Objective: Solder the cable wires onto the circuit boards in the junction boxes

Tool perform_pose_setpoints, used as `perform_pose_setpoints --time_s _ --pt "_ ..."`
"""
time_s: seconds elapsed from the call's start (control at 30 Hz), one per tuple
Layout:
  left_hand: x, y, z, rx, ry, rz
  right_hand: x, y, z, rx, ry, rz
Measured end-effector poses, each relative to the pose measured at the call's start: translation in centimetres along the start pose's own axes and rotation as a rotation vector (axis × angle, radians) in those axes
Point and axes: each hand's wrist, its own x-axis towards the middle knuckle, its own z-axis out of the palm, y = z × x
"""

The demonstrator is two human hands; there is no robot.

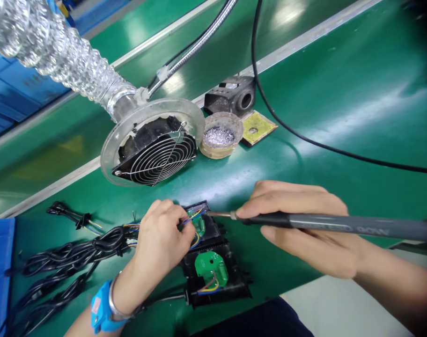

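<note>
My right hand [305, 220] grips a grey soldering iron [340, 226] like a pen. Its tip touches or nearly touches the wires on the farther black housing [213, 232], which holds a green circuit board [200, 225]. Between thumb and fingertips, my left hand [166, 231] pinches thin coloured wires [193, 216] over that board. A blue wrist strap [104, 309] is on my left wrist. Nearer to me lies a second black housing [234, 276], its green board [208, 264] joined to brown, yellow and blue wires. The exact contact at the iron's tip is too small to make out.
A fume extractor fan [160, 161] on a foil duct [69, 56] hangs above the bench. Behind are a round tub of metal scraps [220, 140], a yellow sponge [257, 127] and a black iron stand [234, 96]. Bundled black cables [73, 255] lie left; the iron's cord [319, 145] crosses right.
</note>
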Motion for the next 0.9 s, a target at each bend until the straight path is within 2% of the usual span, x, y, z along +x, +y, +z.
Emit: perform_pose_setpoints --time_s 0.17,0.43,0.67,0.9 --pt "-0.1 0.0 0.0 -0.005 -0.001 0.000 -0.7 -0.3 -0.1 0.024 0.068 0.003" --pt "0.1 0.0 -0.1 -0.043 -0.003 -0.001 -1.2 -1.2 -0.5 0.010 0.085 0.067" --pt "0.3 0.0 -0.4 -0.198 -0.028 0.022 -1.3 -1.5 -1.1 -0.037 0.071 0.063" --pt "0.4 -0.1 0.1 -0.111 -0.012 0.015 -1.1 -0.6 -0.4 0.007 0.071 0.031"
